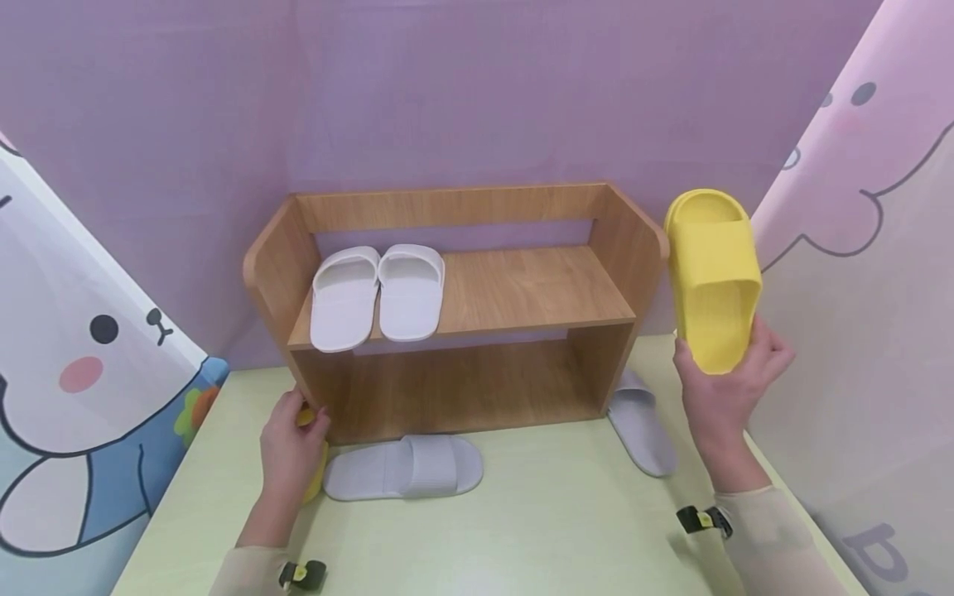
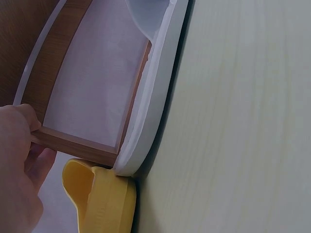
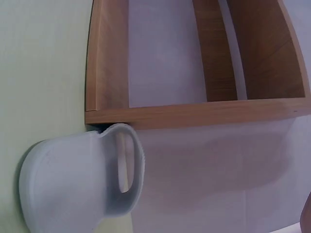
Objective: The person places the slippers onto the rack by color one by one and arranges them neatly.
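Note:
My right hand (image 1: 726,397) grips a yellow slipper (image 1: 714,285) by its lower end, holding it upright in the air beside the rack's right side. My left hand (image 1: 291,443) pinches the front edge of the left side panel of a wooden shoe rack (image 1: 477,397), with the thumb and fingers on either side in the left wrist view. Another yellow slipper (image 2: 104,199) stands on the table by that panel, mostly behind my left hand in the head view. Two white slippers (image 1: 344,302) sit side by side on the upper shelf, at its left.
One grey slipper (image 1: 402,468) lies sideways along the rack's front. A second grey slipper (image 1: 643,424) rests at the rack's right side. The pale table (image 1: 522,530) stretches in front. Behind stands a purple backdrop (image 1: 477,99), with printed cloths on both sides.

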Action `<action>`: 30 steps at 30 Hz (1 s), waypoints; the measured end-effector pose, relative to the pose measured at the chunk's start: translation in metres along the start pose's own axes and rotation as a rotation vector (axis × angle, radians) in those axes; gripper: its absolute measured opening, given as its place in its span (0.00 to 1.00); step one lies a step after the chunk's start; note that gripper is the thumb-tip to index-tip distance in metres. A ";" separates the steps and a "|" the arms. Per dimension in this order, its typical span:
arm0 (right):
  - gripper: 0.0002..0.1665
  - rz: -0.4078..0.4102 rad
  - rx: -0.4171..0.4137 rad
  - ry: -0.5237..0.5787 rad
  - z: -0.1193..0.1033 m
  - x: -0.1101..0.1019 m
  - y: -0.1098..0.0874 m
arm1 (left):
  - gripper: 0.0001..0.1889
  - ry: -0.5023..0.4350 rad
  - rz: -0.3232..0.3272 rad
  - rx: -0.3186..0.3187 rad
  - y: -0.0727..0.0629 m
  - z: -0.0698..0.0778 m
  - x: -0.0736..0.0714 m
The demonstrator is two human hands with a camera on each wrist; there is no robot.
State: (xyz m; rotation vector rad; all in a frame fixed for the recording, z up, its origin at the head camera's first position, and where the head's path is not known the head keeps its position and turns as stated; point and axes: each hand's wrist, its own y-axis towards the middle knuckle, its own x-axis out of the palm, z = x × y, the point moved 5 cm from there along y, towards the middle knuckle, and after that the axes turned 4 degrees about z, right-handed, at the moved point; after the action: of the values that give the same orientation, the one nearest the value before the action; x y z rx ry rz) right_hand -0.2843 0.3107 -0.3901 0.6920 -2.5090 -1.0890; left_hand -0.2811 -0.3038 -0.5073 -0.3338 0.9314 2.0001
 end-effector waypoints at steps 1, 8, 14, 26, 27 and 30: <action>0.49 0.007 -0.010 0.018 -0.007 0.000 0.000 | 0.24 0.002 0.000 -0.003 0.000 0.000 0.000; 0.46 0.047 -0.072 0.097 -0.032 -0.002 0.000 | 0.23 0.007 0.009 0.008 0.000 0.000 0.000; 0.43 0.079 -0.101 0.124 -0.038 -0.002 0.001 | 0.23 0.008 0.009 0.003 0.000 0.000 0.000; 0.40 0.122 -0.118 0.198 -0.058 0.000 -0.003 | 0.21 0.012 0.025 0.013 0.001 0.004 -0.002; 0.40 0.116 -0.115 0.204 -0.060 0.001 -0.004 | 0.21 0.011 0.024 0.013 0.001 0.004 -0.002; 0.40 0.080 -0.126 0.202 -0.064 0.004 -0.008 | 0.21 0.010 0.026 0.014 0.000 0.003 -0.002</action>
State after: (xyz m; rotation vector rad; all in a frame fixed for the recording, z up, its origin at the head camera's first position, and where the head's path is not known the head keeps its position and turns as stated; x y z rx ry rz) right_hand -0.2553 0.2660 -0.3531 0.6274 -2.2574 -1.0803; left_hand -0.2800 -0.3031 -0.5039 -0.3260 0.9600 2.0166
